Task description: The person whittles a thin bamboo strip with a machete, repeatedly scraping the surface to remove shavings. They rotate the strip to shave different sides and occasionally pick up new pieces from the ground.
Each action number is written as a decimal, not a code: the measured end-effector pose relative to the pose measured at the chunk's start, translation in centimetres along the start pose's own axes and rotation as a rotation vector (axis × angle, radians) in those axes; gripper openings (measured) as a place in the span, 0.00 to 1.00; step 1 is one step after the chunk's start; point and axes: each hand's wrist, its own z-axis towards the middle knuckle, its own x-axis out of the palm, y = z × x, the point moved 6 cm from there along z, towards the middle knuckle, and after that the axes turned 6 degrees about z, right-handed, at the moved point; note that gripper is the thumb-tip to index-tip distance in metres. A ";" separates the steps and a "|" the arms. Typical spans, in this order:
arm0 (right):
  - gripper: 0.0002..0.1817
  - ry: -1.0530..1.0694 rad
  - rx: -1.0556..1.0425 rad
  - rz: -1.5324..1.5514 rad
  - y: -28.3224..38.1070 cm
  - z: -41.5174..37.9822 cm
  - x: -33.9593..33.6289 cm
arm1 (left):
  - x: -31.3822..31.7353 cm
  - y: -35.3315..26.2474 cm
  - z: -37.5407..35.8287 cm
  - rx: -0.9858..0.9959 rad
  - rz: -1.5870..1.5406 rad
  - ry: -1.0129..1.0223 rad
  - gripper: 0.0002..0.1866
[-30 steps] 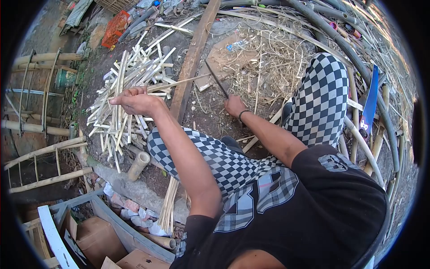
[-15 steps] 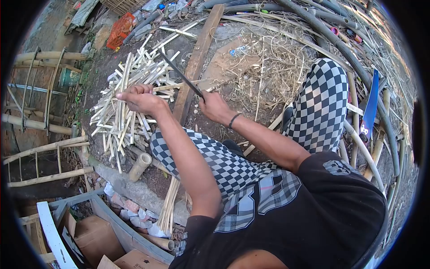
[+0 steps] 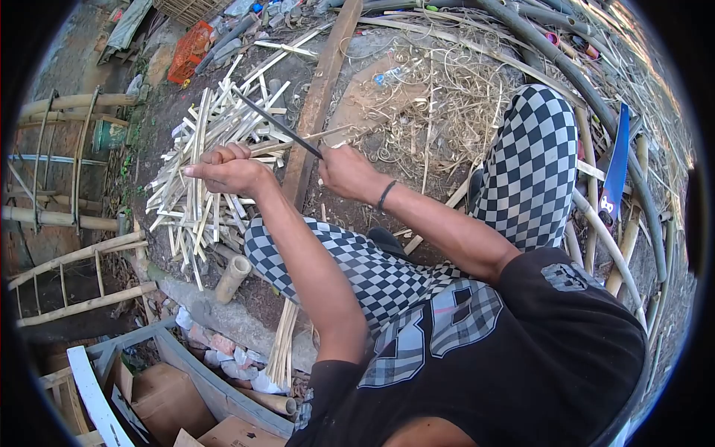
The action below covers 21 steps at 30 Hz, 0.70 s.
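Observation:
My right hand point(image 3: 348, 175) is closed round the handle end of a long, narrow, dark-bladed knife point(image 3: 279, 124). The blade slants up and left, away from me. My left hand point(image 3: 229, 171) has curled fingers, with the thumb pointing left. From it a thin bamboo strip point(image 3: 328, 135) runs right, crossing at the blade near my right hand; its held end is hidden by the fingers. Below and around my left hand lies a heap of pale split bamboo strips point(image 3: 195, 201). A brown wooden plank point(image 3: 319, 97) stretches away beneath the knife.
Curly bamboo shavings point(image 3: 447, 112) cover the ground ahead to the right. A blue-bladed saw point(image 3: 615, 167) lies beside my right knee among bamboo poles. A short bamboo piece point(image 3: 234, 277) stands by my left knee. An orange crate point(image 3: 189, 52) sits at the far left.
My right hand and the knife have shifted slightly left, and the blade lies at a flatter angle. My left hand stays curled in nearly the same place; the whole view has drifted a little.

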 end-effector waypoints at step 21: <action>0.12 -0.179 0.128 0.026 -9.4 2.2 4.0 | -0.4 -1.0 -0.3 -0.055 0.151 -0.196 0.33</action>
